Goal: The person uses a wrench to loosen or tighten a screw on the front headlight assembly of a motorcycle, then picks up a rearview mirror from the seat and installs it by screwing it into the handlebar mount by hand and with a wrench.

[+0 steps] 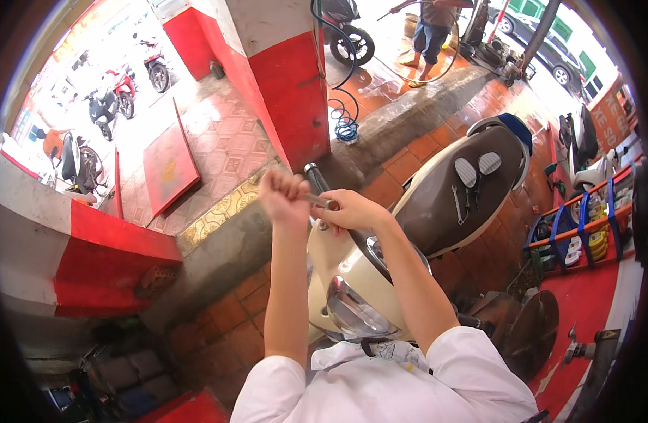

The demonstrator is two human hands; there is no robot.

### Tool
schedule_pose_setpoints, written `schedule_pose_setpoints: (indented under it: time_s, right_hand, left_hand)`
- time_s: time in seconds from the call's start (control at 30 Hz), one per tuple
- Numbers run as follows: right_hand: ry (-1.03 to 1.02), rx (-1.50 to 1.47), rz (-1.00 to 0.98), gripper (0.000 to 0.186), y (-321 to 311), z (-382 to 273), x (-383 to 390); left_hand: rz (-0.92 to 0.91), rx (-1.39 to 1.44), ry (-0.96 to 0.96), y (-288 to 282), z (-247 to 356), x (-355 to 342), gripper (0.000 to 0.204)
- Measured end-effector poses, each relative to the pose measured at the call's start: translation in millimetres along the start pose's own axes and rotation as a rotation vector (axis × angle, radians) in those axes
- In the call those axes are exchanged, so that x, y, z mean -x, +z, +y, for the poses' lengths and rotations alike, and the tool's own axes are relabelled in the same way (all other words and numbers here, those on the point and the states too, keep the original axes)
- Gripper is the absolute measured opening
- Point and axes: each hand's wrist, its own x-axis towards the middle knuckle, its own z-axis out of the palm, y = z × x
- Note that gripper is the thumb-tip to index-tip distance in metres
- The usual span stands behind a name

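Observation:
My left hand (285,197) is closed in a fist over the handlebar of a cream scooter (359,275), gripping a short metal tool (318,201) like a wrench. The tool's round end meets my right hand (355,210), whose fingers curl round it; the fingertips underneath are hidden. Just beyond the hands a black handlebar grip (315,178) sticks out. On the scooter's brown seat (437,201) lie two mirrors (465,172) (489,163) and a spanner (458,205).
A red and white pillar (285,92) stands ahead, with a coiled blue hose (346,128) beside it. Tool trays (585,233) are at the right. Beyond a concrete step (408,106), a person (433,32) stands with a hose. Parked motorbikes (105,106) fill the far left.

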Motion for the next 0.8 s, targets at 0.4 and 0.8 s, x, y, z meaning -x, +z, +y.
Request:
schedule_pose_setpoints:
  time_s: [0.4, 0.8]
  right_hand:
    - [-0.082, 0.061, -0.013, 0.026, 4.9, 4.7, -2.8]
    - [-0.049, 0.139, 0.005, 0.019, 8.5, -6.0, 4.0]
  left_hand:
    - [0.183, 0.285, 0.465, -61.6, -17.9, 87.8, 0.043]
    - [0.239, 0.286, 0.453, -64.5, -18.0, 75.3, 0.043]
